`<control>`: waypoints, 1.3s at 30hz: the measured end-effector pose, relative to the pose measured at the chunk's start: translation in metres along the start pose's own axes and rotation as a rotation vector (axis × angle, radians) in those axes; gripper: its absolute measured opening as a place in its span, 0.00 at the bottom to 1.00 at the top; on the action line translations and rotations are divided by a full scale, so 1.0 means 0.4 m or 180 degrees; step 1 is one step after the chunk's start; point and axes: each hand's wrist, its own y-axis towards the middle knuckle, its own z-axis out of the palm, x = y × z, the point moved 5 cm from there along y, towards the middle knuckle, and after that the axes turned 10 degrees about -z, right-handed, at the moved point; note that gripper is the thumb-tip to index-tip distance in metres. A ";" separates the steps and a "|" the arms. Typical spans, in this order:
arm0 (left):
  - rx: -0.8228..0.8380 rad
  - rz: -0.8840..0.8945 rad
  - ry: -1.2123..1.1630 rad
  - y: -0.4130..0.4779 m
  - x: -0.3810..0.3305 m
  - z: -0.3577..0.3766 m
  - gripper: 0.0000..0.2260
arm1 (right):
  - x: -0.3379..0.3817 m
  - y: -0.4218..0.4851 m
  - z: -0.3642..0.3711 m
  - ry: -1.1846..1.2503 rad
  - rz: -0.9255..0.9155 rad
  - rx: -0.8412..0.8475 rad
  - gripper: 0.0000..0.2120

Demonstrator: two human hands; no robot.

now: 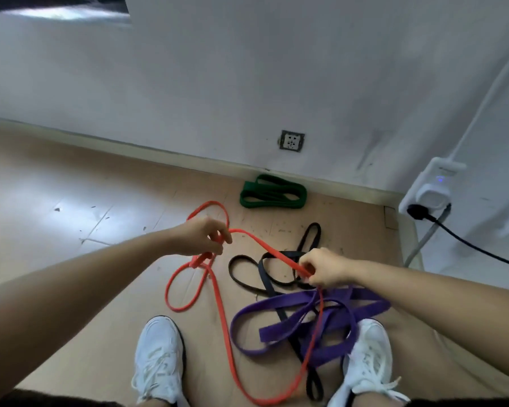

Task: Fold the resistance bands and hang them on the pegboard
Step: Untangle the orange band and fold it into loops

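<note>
Both hands pinch the red resistance band (218,295): the left hand (202,237) grips gathered loops of it above the wooden floor (56,186), and the right hand (325,268) grips another stretch, the rest trailing down between two white sneakers (159,356). Just beside it, purple band (279,306) and black band (249,277) lie tangled. A folded green band (272,195) rests near the baseboard, below a wall socket (291,140).
</note>
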 end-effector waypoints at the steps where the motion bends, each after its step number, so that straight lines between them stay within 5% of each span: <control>1: -0.0076 -0.0013 -0.0179 -0.028 -0.015 -0.038 0.09 | 0.024 -0.022 -0.031 0.0246 -0.0014 -0.0119 0.05; 7: -0.0715 0.0204 -0.1266 -0.195 -0.117 -0.240 0.09 | 0.199 -0.172 -0.278 0.1597 -0.0250 -0.0880 0.10; 13: -0.1554 0.0560 -0.1469 -0.329 -0.220 -0.382 0.08 | 0.351 -0.298 -0.477 0.2718 -0.0855 -0.1431 0.13; 18: -0.2315 0.0640 -0.1519 -0.379 -0.240 -0.468 0.05 | 0.406 -0.355 -0.584 0.2461 -0.1088 -0.2140 0.14; 22: -0.2368 0.0561 -0.1535 -0.363 -0.174 -0.458 0.02 | 0.348 -0.348 -0.605 0.2097 -0.0784 -0.2877 0.09; 26: -0.1704 0.0604 -0.1302 -0.328 -0.126 -0.424 0.07 | 0.272 -0.295 -0.567 0.1682 -0.0459 -0.2557 0.03; 34: -0.1528 0.0770 -0.2445 -0.305 -0.181 -0.454 0.16 | 0.272 -0.155 -0.515 0.1621 -0.0517 -0.1515 0.08; 39: -0.1538 0.1153 -0.2218 -0.302 -0.296 -0.449 0.18 | 0.399 -0.146 -0.540 0.2025 -0.1221 -0.1890 0.17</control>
